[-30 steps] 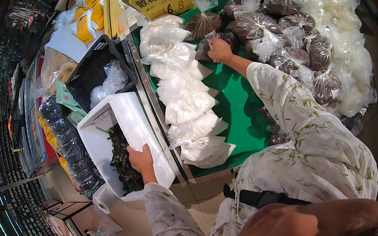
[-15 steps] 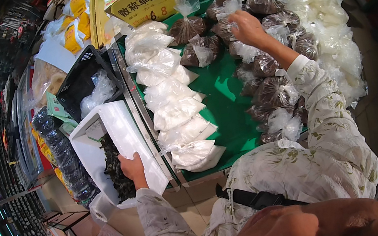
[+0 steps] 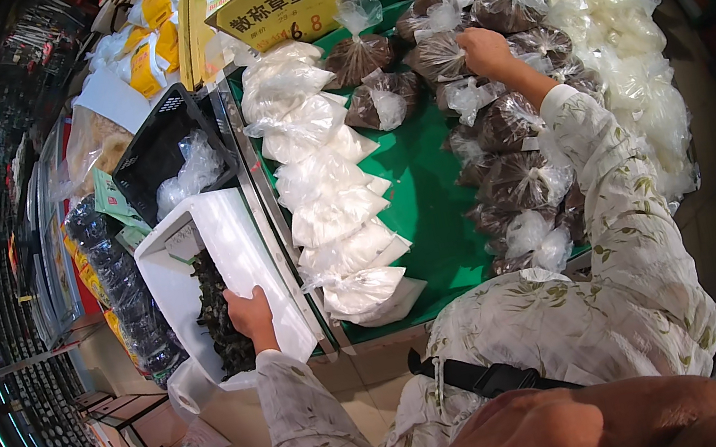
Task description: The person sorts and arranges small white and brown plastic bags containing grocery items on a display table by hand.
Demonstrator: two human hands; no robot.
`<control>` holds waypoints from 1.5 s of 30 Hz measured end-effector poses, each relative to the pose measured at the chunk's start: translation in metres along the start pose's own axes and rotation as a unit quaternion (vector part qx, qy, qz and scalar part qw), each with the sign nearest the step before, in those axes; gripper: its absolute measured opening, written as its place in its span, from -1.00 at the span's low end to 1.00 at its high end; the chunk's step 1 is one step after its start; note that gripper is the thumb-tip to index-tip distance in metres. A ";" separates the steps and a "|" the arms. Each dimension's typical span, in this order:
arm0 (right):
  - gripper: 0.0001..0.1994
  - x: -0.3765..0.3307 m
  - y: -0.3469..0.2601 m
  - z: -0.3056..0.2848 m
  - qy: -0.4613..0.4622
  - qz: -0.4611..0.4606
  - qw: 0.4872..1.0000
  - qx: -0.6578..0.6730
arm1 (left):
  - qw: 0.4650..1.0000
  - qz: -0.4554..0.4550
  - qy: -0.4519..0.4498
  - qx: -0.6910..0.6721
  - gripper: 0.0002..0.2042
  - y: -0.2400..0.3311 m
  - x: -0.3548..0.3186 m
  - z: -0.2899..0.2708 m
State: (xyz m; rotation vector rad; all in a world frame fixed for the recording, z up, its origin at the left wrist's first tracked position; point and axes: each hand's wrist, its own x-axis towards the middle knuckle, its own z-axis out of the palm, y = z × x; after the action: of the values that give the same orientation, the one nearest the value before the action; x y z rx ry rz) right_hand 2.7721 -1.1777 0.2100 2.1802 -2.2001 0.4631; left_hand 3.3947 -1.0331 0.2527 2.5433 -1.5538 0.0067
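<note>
- Open down the green tray (image 3: pixel 444 232), between white bags (image 3: pixel 328 190) and heaped brown bags (image 3: pixel 508 125).
- Blocked toward the far end by two separate brown bags (image 3: pixel 360 58).
- Probably tight beneath the right hand (image 3: pixel 488 54), partly hidden there.

Right grip (image 3: pixel 489 55) (palm side) hidden

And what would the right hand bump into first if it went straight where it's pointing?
Probably the clear bag of dark brown stuff, right by its fingers. The right hand may even be touching it; depth is hard to tell.
</note>
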 end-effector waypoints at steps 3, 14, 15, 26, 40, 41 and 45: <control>-0.85 0.003 -0.020 -0.015 0.031 0.004 0.997 0.077 | 1.000 -0.009 0.000 0.006 -0.56 -0.003 -0.004 0.001; -0.88 -0.028 -0.118 -0.044 -0.058 -0.075 0.951 0.296 | 0.999 -0.026 -0.017 0.027 -0.56 0.001 -0.001 -0.001; -0.87 -0.034 -0.126 -0.033 -0.073 -0.075 0.943 0.316 | 0.999 -0.025 -0.017 0.025 -0.56 0.002 -0.001 -0.001; -0.85 -0.050 -0.134 0.064 -0.034 -0.079 0.961 0.264 | 1.000 -0.015 -0.020 0.018 -0.57 0.000 0.001 0.000; -0.65 -0.076 -0.132 0.103 -0.212 -0.062 0.948 0.227 | 1.000 -0.011 -0.005 -0.004 -0.57 -0.002 0.000 0.002; -0.60 -0.080 -0.134 0.095 -0.209 -0.111 0.944 0.228 | 1.000 -0.008 -0.001 -0.009 -0.57 -0.003 -0.001 0.001; -0.55 -0.086 -0.126 0.091 -0.307 -0.109 0.931 0.165 | 1.000 -0.005 0.001 0.014 -0.56 -0.004 0.000 0.002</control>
State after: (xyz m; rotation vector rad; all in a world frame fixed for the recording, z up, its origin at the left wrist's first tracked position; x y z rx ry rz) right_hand 2.9166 -1.1112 0.1301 3.0570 -2.2039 0.1581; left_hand 3.3982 -1.0319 0.2500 2.5712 -1.5513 0.0316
